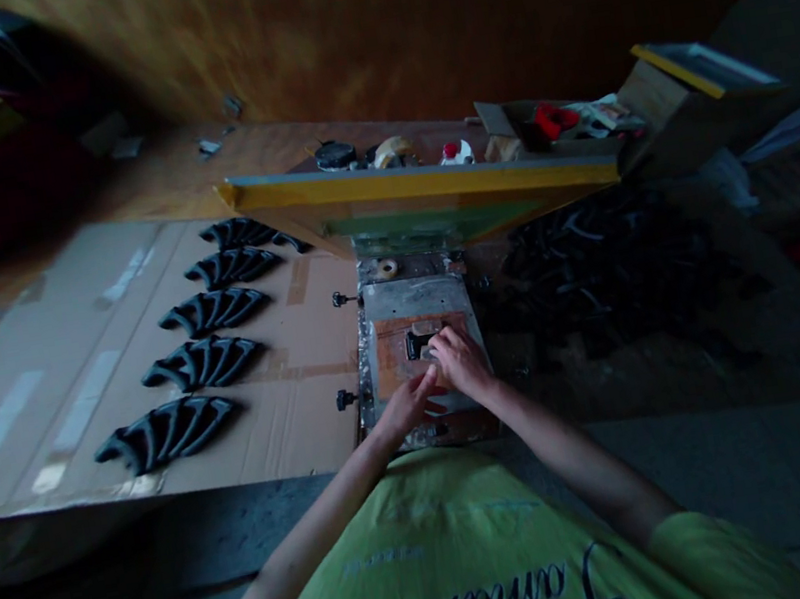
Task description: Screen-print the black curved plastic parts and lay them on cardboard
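Observation:
My right hand [460,362] sits on a small black moulded piece [416,344], its fingers curled over it. My left hand [406,406] reaches in from the lower left, fingertips meeting the right hand above the same spot. The piece lies on a brown pad [393,361] set into a worn metal plate [422,301]. Part of the black piece is hidden under my fingers. To the left, several black fan-shaped moulded parts [202,363] lie in a neat row on flattened cardboard [296,407].
A yellow-edged screen frame [419,185] stands raised just beyond the plate. A heap of black parts [609,276] lies on the right. Behind the frame, a shelf holds a tape roll [393,151] and red items [554,119]. Side clamps [346,399] project from the plate's left edge.

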The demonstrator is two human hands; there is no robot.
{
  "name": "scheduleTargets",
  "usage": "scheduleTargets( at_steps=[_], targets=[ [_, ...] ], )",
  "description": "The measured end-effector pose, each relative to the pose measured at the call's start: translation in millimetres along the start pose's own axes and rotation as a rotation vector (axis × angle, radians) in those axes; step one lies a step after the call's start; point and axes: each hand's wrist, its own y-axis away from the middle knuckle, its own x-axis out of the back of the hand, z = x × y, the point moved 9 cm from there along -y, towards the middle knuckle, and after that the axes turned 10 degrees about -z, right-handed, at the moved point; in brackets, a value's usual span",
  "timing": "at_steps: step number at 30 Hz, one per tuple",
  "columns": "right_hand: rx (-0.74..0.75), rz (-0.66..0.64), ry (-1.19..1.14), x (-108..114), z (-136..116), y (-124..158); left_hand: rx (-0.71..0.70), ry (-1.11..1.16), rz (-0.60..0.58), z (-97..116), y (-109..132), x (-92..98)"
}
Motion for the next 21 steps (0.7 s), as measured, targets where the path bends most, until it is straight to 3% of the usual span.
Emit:
scheduleTargets(
  at_steps=[4, 8, 11, 15, 18, 19, 21],
  targets=[
    [-0.153, 0.016, 0.034, -2, 23, -4, -0.049, 0.024, 0.026, 8, -9, 12.3],
    [-0.113, -0.052, 0.022, -3, 30, -11, -0.021, 0.086, 0.059, 11, -15, 22.2],
    [-0.099, -0.001, 0.048, 2, 12, -3, -0.025, 0.170, 0.061, 12, -17, 12.2],
    [0.062, -0.010, 0.040, -7, -38, 14, -0.086, 0.393, 0.080, 13, -20, -1.4],
    [0.227, -0.033, -0.100, -5, -51, 22, -0.129, 0.416, 0.207, 13, -16, 17.7],
    [0.252, -0.016, -0.141, 2, -42, 24, -0.150, 0.366, 0.242, 15, -13, 29.5],
    [0.209, 0.051, -0.144, 17, -1, 28, -0.201, 0.185, 0.333, 22, -1, 63.1]
  ],
)
